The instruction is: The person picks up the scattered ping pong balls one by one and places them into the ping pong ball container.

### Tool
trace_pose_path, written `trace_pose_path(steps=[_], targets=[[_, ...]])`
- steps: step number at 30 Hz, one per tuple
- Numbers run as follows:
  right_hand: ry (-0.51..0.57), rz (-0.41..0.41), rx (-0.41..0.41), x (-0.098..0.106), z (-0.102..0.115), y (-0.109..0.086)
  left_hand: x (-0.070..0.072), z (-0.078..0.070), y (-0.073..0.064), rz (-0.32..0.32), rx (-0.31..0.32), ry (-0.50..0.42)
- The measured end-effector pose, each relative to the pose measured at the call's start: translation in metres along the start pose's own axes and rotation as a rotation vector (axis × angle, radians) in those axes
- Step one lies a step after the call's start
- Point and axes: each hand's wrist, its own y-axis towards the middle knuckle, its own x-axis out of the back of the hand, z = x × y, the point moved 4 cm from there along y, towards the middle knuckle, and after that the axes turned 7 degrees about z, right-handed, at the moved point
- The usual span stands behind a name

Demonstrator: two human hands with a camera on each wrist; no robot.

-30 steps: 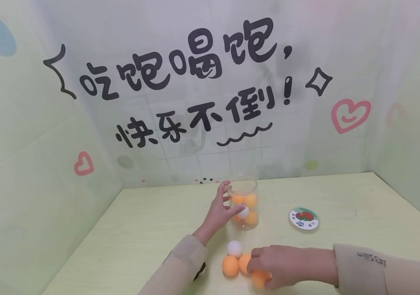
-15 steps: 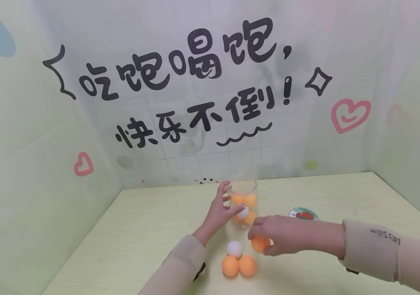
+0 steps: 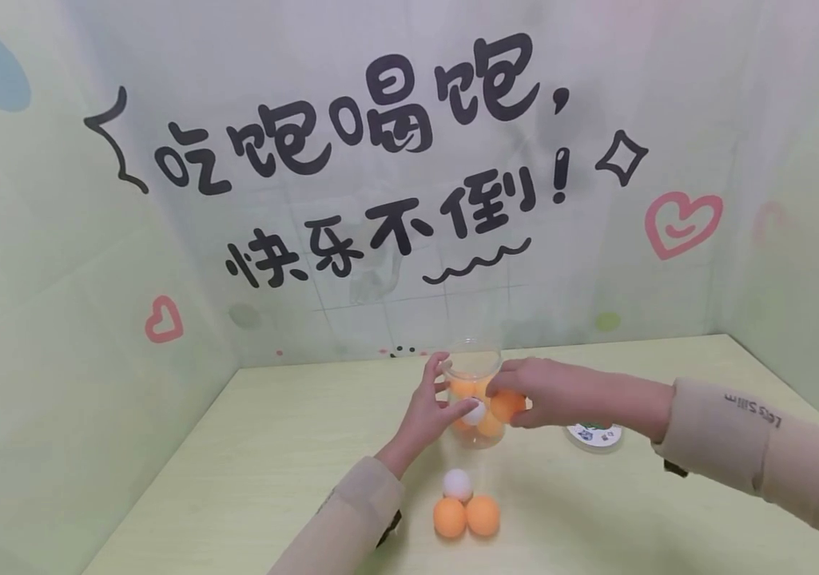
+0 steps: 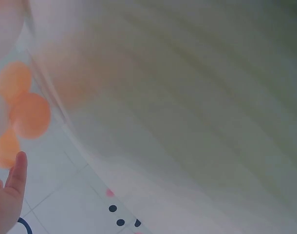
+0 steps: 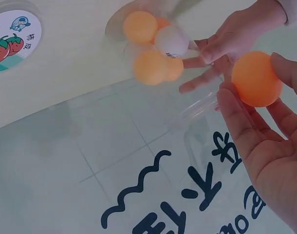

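A clear plastic jar [image 3: 474,364] stands upright towards the back of the table, holding several orange ping-pong balls [image 3: 463,386] and a white one [image 3: 476,413]. My left hand [image 3: 425,409] grips its left side, thumb in front and fingers spread behind. My right hand [image 3: 556,393] pinches an orange ping-pong ball [image 5: 258,79] between thumb and fingers, just right of the jar and below its rim in the head view. Nearer me on the table lie a white ball [image 3: 457,485] and two orange balls [image 3: 449,519], close together. Blurred surfaces fill much of the left wrist view.
A round lid [image 3: 594,438] with a strawberry picture lies right of the jar, partly behind the right hand and forearm. A printed backdrop [image 3: 567,311] rises behind the pale wooden table [image 3: 272,431], with side panels left and right.
The right hand has lifted an orange ball off the table from beside the others and carried it up and away from me to the jar. The left hand stays on the jar.
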Motion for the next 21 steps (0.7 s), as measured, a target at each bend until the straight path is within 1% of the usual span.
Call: trace_pose_path(steps=[2,8,11,15,19,21], targets=[[0.009,-0.01,-0.013,0.003,-0.004,0.001,-0.001,0.005,0.002,0.003,0.008,0.0],[0.014,-0.071,-0.027,0.014,-0.013,0.003,-0.003,0.035,0.016,-0.013,0.01,0.008],[0.005,-0.107,-0.026,0.019,-0.018,0.005,-0.003,0.039,0.018,-0.017,0.009,0.015],[-0.012,-0.145,-0.017,0.025,-0.023,0.01,-0.003,0.04,0.018,-0.018,-0.003,0.021],[-0.009,-0.154,-0.038,0.029,-0.029,0.016,-0.003,0.041,0.018,-0.02,-0.005,0.026],[-0.005,-0.155,-0.051,0.03,-0.032,0.019,-0.003,0.041,0.018,-0.02,0.007,0.026]])
